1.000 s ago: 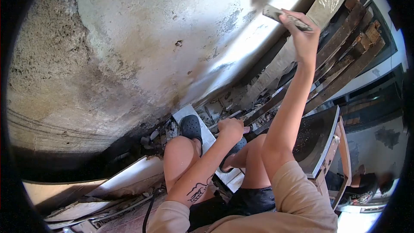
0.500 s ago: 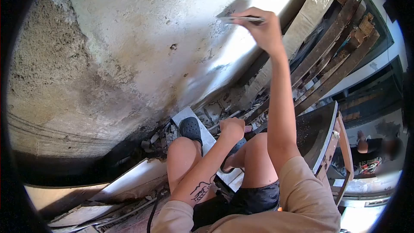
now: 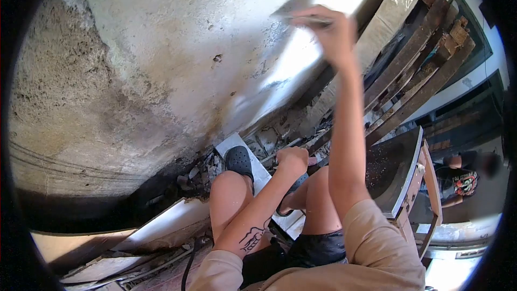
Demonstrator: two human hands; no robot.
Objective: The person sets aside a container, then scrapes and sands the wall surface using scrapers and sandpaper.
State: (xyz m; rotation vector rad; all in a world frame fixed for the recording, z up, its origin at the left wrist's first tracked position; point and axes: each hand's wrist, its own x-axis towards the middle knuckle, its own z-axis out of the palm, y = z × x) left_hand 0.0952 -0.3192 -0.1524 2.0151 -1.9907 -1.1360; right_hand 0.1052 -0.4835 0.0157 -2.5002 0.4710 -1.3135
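Observation:
My right hand (image 3: 334, 29), smeared by motion, is raised to the upper part of the wall (image 3: 183, 59). Its fingers are closed round a scraper (image 3: 301, 20), thin and greyish, whose tip points left at the wall face; the blur hides whether it touches. A dark shadow of hand and tool falls on the plaster beside it. Lower down, my left hand (image 3: 292, 157) is closed in a fist over my shins, between the knees. Whatever that fist may hold is hidden, though a small pinkish-brown bit shows at its right side.
The wall is pitted and stained, with bare rough plaster (image 3: 59, 70) at left. Wooden planks (image 3: 414, 75) lean at right above rubble. A dark-topped table (image 3: 396, 167) stands by my right elbow. Broken boards (image 3: 156, 226) lie lower left. Another person (image 3: 458, 180) is at far right.
My right hand and forearm have shifted very slightly, with the scraper still against or near the same patch of wall. The person at far right has changed posture. My left hand hardly moved.

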